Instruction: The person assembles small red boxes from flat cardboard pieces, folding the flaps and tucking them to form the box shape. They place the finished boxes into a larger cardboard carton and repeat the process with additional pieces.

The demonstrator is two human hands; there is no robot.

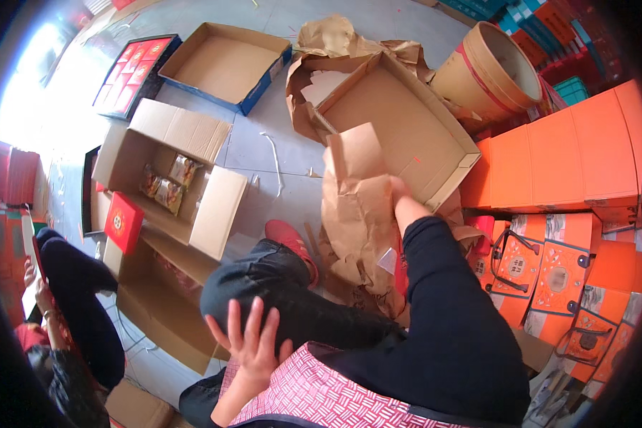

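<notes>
My left hand (252,346) is held in front of my bent knee, fingers spread, with nothing in it. My right hand (401,192) is at the edge of a large creased sheet of brown wrapping paper (357,228) and appears to grip it; the fingers are mostly hidden by the paper. The paper stands up in folds beside my leg and hangs down toward the floor. Just beyond it lies a shallow cardboard tray (406,128), with more crumpled brown paper (328,36) behind.
Open cartons (210,214) stand at the left, one with packaged food (167,189) inside. A blue-edged tray (225,64) lies farther off. A round drum (471,78) and stacked orange boxes (563,157) line the right. Another person's hands (39,296) are at far left.
</notes>
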